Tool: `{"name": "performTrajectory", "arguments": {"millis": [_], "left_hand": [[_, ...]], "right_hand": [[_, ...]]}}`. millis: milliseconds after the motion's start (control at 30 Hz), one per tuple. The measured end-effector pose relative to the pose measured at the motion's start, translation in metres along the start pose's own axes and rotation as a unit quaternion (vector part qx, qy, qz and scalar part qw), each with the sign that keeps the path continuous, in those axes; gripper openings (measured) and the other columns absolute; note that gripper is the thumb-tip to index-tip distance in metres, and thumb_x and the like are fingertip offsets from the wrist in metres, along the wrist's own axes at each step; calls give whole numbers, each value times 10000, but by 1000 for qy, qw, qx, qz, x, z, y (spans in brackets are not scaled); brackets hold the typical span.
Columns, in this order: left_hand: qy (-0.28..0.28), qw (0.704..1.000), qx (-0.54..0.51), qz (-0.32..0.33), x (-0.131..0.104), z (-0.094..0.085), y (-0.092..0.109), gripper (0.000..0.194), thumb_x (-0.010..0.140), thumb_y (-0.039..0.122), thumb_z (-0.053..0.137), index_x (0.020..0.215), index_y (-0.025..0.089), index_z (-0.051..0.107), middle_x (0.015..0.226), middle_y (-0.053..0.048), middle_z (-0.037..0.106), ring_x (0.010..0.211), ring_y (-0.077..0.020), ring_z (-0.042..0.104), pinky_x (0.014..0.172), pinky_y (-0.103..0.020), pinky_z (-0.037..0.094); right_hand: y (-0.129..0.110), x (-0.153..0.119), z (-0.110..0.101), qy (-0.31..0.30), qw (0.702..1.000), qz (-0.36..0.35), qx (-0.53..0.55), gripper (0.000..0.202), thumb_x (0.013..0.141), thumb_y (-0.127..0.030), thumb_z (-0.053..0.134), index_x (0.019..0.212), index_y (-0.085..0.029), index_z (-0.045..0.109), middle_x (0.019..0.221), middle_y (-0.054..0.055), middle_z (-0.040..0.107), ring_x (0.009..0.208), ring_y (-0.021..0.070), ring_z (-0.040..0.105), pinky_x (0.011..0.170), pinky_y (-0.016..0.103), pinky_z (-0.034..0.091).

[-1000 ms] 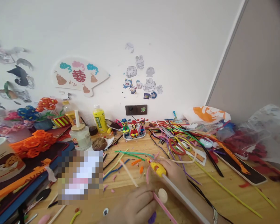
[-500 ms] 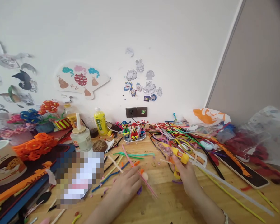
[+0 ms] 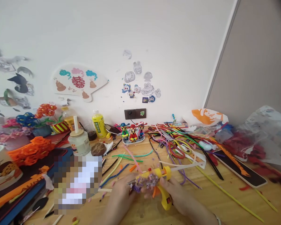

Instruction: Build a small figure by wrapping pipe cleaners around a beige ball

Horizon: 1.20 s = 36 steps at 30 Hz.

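Gripping in the right hand [image 3: 174, 190], above the table [image 3: 224, 206], a yellow glue gun [image 3: 161, 173] caked with mauve lumps [image 3: 147, 180]; pointing its front end toward the left hand [image 3: 122, 190], curling nearby, hold too hidden to tell.

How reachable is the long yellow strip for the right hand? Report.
Probably not without freeing itself first: the right hand is wrapped around the yellow glue gun. Otherwise the way looks good: the long yellow strip lies to its right, its near stretch uncovered.
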<state>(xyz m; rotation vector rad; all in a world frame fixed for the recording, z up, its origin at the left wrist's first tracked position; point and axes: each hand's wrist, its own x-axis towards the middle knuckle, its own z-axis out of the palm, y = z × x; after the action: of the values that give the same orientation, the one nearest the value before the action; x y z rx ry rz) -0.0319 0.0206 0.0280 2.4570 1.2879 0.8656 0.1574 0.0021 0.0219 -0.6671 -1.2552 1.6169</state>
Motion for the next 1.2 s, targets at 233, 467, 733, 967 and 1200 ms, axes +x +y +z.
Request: {"name": "performTrajectory", "arguments": {"millis": [233,467,733,967,1200], "left_hand": [[81,988,56,119,-5,5,-6,321,708,19,447,924,202,598,876,-49,720,806,-165,662,701,-241,520],[158,946,172,225,-6,1,-9,213,845,102,377,911,139,576,833,-100,710,760,-166,658,640,-243,526],[158,929,238,234,-6,-3,-10,265,874,109,329,918,120,591,843,-117,708,745,-190,651,619,-282,523],[171,920,250,248,-7,-6,-7,268,884,136,334,912,123,600,840,-114,708,746,-181,640,618,-266,514],[178,917,247,259,-5,-7,-7,264,882,129,337,892,123,601,826,-114,703,738,-172,630,617,-263,508]], "right_hand": [[-4,9,-22,239,954,-63,-170,464,713,-594,528,873,-169,625,897,97,680,904,253,601,816,365,451],[-22,13,-40,244,910,-72,-328,509,742,-622,423,660,-149,593,527,35,600,379,130,470,415,258,402],[-9,11,-39,151,914,-92,-366,494,780,-552,419,489,-165,517,512,30,565,550,160,542,566,254,417],[3,13,-46,191,901,-68,-384,464,781,-516,433,463,-179,457,438,-1,495,449,139,490,501,242,369],[5,11,-46,225,891,-50,-392,440,754,-515,455,452,-204,380,387,-50,382,379,114,399,431,227,312]]}}
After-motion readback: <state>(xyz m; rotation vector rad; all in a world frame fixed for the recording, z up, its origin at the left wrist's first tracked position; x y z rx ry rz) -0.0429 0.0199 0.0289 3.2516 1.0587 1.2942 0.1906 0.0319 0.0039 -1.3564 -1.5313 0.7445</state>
